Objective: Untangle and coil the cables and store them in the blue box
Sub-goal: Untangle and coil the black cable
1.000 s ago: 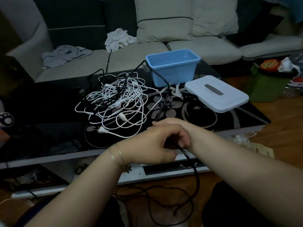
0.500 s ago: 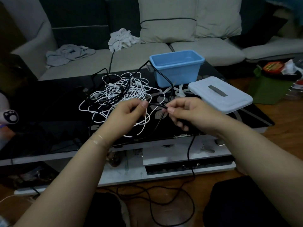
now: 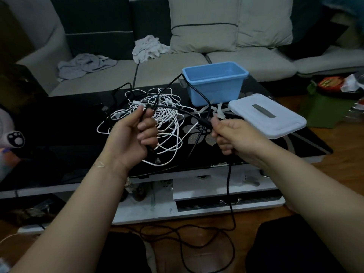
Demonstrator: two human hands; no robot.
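A thin black cable (image 3: 177, 110) stretches taut above tangled white cables (image 3: 167, 123) mid-worktop; the open, empty blue plastic box (image 3: 215, 83) stands far right.

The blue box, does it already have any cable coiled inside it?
No, the blue box looks bare inside, while the white cables lie tangled on the table beside it.

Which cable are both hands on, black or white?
The black cable. The left hand and right hand both grip it, stretched between them above the table; the white cables lie tangled there, unheld.
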